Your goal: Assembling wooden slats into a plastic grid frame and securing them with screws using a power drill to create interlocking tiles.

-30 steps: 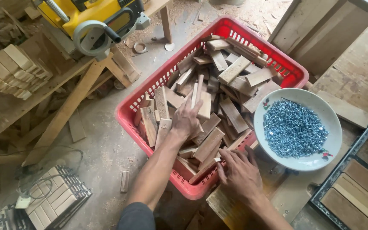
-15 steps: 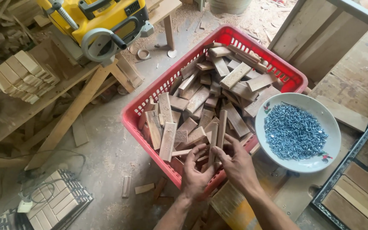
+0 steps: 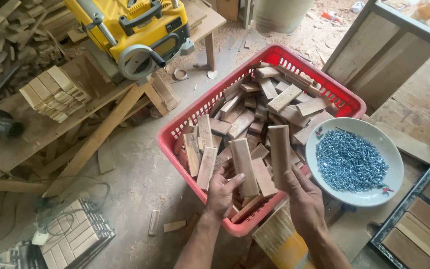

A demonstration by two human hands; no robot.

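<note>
A red plastic basket [image 3: 185, 130] full of several short wooden blocks stands on the dusty floor. My left hand [image 3: 221, 192] grips one flat wooden block [image 3: 242, 164], held upright over the basket's near corner. My right hand [image 3: 304, 201] holds a second, darker wooden block [image 3: 279, 154], raised beside the first. The two blocks are a little apart.
A white bowl [image 3: 394, 164] of small grey screws sits right of the basket on a workbench. A yellow planer [image 3: 135, 30] stands on a wooden stand at the upper left, with stacked blocks [image 3: 51, 94] beside it. Cables and a wooden tile [image 3: 70, 231] lie at the lower left.
My left hand has come out of the basket's middle toward the near corner. Both hands have each lifted a block, held up higher now.
</note>
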